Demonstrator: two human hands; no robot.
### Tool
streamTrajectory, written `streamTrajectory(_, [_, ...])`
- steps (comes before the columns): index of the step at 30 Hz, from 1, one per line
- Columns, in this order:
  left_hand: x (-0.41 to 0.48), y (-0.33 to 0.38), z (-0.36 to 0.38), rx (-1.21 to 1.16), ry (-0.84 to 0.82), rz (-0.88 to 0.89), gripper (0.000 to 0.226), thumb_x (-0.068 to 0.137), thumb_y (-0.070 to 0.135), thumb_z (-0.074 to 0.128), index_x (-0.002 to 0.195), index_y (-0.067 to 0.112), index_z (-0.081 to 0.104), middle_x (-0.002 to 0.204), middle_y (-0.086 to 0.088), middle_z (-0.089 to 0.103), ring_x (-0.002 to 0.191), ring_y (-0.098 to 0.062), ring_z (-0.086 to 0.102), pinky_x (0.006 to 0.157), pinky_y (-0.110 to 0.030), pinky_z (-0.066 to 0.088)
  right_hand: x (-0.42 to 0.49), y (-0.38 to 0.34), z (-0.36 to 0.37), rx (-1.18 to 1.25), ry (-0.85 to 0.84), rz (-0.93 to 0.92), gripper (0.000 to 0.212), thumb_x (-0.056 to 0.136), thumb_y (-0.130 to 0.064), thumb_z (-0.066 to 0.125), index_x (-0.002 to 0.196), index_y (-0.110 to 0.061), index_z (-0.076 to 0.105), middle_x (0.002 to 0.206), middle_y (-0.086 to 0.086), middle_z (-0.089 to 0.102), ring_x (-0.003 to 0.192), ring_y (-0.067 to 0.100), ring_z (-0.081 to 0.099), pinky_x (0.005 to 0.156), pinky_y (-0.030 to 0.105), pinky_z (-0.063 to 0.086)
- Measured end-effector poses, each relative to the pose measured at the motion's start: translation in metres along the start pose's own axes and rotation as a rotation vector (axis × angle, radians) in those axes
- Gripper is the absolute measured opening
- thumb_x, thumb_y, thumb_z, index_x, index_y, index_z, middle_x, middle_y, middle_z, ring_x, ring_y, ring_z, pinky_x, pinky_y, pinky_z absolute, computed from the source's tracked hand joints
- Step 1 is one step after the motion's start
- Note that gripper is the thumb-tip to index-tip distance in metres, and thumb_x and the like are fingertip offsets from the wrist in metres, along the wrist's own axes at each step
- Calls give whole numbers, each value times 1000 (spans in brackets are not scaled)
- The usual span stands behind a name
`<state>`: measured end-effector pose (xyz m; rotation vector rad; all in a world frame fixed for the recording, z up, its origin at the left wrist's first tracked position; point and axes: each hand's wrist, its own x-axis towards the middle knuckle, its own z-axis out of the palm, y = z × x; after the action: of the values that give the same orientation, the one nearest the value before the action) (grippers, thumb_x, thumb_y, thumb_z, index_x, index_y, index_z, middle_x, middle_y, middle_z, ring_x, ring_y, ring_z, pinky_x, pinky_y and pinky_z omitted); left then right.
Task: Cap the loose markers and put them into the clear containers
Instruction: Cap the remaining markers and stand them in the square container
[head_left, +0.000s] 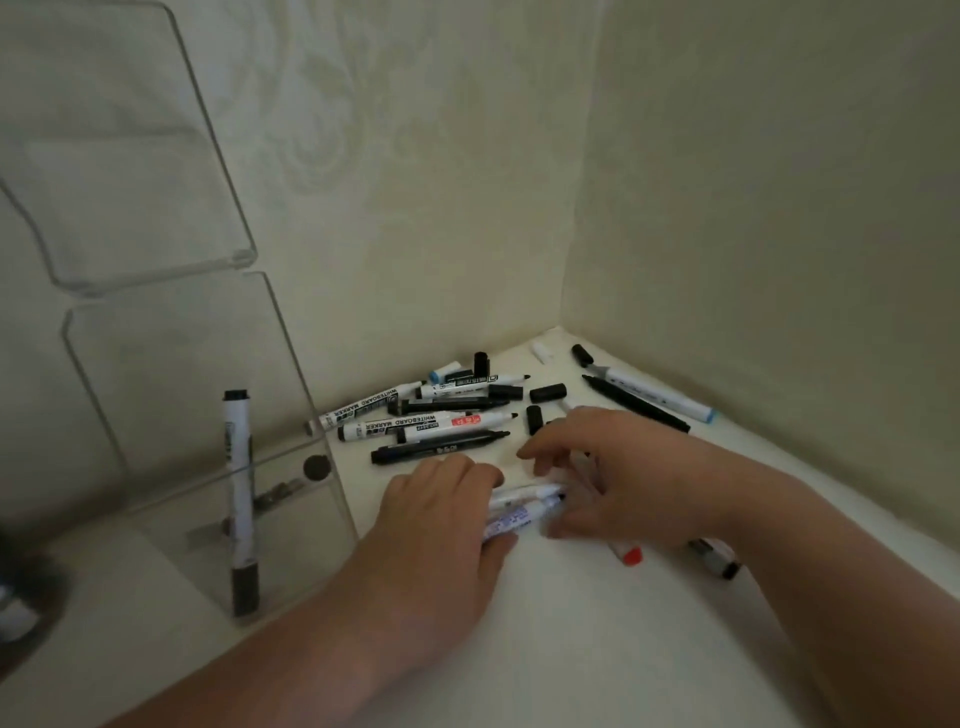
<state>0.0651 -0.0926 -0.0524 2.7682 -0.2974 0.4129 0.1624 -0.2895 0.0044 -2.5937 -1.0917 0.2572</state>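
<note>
Both hands meet low over the pale tabletop (571, 649). The left hand (441, 519) is curled round a white-barrelled whiteboard marker with blue print (519, 512), its dark tip pointing toward the right hand (623, 478), whose fingers are bent close by it; whether they pinch a cap I cannot tell. Behind lies the heap of uncapped white and black markers (431, 421) with loose black caps (547, 392) just beside it. One capped marker (241, 499) stands in the clear acrylic container (311, 364) (the upper one looks empty). These pens should be light, stiff and smooth, so a mid-barrel hold seems best for pressing a cap home.
</note>
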Motion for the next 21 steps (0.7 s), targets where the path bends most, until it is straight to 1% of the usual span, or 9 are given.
streamTrajectory(2, [3, -1, 4, -17, -4, 2, 36, 99, 44, 43, 133, 31, 48, 115, 11, 46, 109, -14, 45, 93, -30, 39, -6, 11, -10, 79, 94, 27, 50, 78, -49, 81, 123, -49, 58, 108, -30, 59, 102, -13, 52, 79, 8, 40])
streamTrajectory(4, [2, 0, 5, -8, -15, 7, 32, 100, 41, 40, 130, 32, 47, 109, 13, 42, 101, -11, 42, 86, -27, 37, -11, 22, -21, 212, 267, 98, 36, 81, -39, 81, 113, -43, 66, 101, -25, 65, 88, -17, 55, 73, 2, 38])
streamTrajectory(6, [-1, -1, 9, 2, -30, 23, 27, 102, 39, 39, 128, 34, 45, 101, 17, 36, 91, -7, 37, 80, -24, 31, -13, 36, -30, 298, 433, 190, 21, 84, -30, 79, 103, -31, 72, 90, -18, 69, 73, -16, 57, 65, 0, 38])
streamTrajectory(8, [0, 3, 4, -16, -22, 46, 25, 103, 48, 32, 119, 38, 49, 88, 23, 34, 77, -3, 39, 72, -21, 33, -13, 49, -36, 277, 510, 306, 11, 87, -32, 76, 97, -30, 73, 86, -15, 69, 70, -10, 59, 59, 4, 41])
streamTrajectory(10, [0, 8, -3, -208, -41, -35, 17, 102, 56, 30, 102, 45, 43, 78, 22, 44, 72, -1, 48, 67, -18, 39, -11, 58, -37, 230, 520, 408, 7, 89, -34, 74, 94, -30, 72, 87, -14, 68, 76, -5, 59, 60, 7, 40])
streamTrajectory(11, [1, 9, -5, -405, -39, -119, 17, 97, 58, 35, 98, 44, 45, 80, 19, 55, 73, -2, 55, 68, -17, 43, -9, 62, -36, 212, 510, 445, 6, 89, -34, 73, 93, -30, 71, 88, -13, 68, 79, -3, 59, 62, 10, 41])
streamTrajectory(14, [6, 13, -12, -883, 38, -268, 24, 87, 46, 51, 103, 31, 61, 82, 3, 71, 69, -12, 68, 67, -20, 53, -5, 59, -32, 170, 433, 482, 3, 90, -32, 72, 91, -32, 69, 88, -13, 66, 78, -1, 58, 62, 14, 41])
streamTrajectory(17, [9, 15, -19, -1071, 27, -329, 28, 86, 38, 56, 110, 25, 62, 78, -8, 71, 57, -24, 66, 55, -26, 53, -2, 46, -22, 188, 334, 455, 4, 90, -33, 73, 92, -36, 70, 89, -16, 65, 80, 0, 60, 64, 16, 45])
streamTrajectory(21, [12, 12, -22, -1152, 1, -362, 21, 89, 40, 57, 105, 31, 65, 69, -8, 62, 42, -24, 49, 42, -29, 41, 9, 22, -6, 203, 293, 436, 19, 90, -43, 71, 106, -37, 66, 92, -18, 64, 83, 1, 59, 67, 19, 46])
